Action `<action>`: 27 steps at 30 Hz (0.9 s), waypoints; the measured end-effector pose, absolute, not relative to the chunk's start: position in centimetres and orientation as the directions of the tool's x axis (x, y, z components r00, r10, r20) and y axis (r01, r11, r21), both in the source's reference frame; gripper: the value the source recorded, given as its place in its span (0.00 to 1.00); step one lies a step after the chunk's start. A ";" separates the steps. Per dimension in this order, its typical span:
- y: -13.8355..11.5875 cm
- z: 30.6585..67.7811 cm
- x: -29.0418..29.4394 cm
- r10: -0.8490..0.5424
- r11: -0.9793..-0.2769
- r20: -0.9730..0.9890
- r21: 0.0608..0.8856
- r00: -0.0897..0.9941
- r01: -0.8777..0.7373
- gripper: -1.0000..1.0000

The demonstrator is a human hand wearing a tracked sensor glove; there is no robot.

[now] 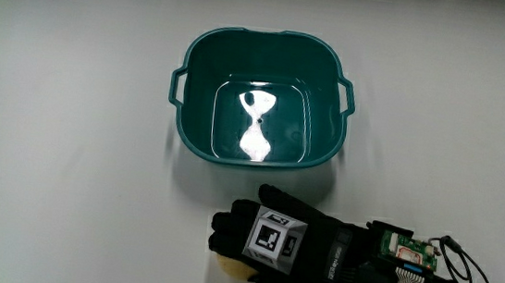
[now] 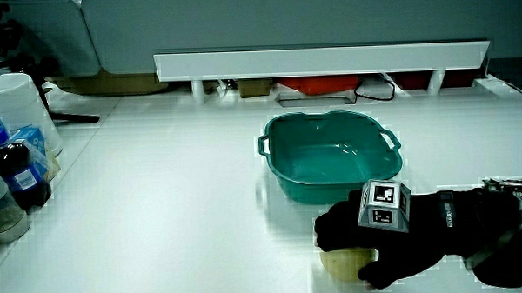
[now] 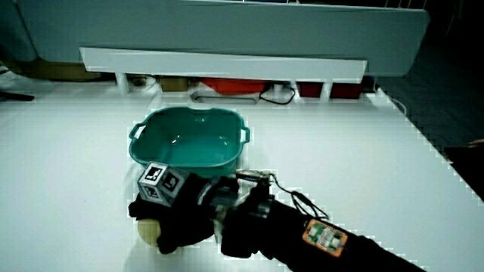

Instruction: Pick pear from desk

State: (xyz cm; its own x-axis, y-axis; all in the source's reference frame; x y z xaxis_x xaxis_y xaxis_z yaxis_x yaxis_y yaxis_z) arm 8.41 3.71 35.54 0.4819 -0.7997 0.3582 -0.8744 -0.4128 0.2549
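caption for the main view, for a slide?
Gloved hand closes over a pear on the table, nearer the person than the empty teal basin.

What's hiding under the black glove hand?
A pale yellowish pear sits on the table under the hand, nearer the person than the teal tub. Only its edge peeks out; the rest is covered.

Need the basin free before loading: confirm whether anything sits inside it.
No, the teal basin holds only glare; the pear lies on the table under the hand.
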 end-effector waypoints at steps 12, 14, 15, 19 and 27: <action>5.8 37.5 5.1 -0.888 -0.311 0.279 0.225 0.367 -0.924 0.50; 6.1 38.0 4.7 -0.882 -0.284 0.300 0.274 0.362 -0.919 0.50; 6.4 38.2 4.5 -0.883 -0.277 0.307 0.268 0.355 -0.923 0.50; 7.2 39.2 3.6 -0.914 -0.265 0.243 0.248 0.325 -0.932 0.50; 8.1 40.5 2.6 -0.936 -0.246 0.187 0.264 0.300 -0.933 0.50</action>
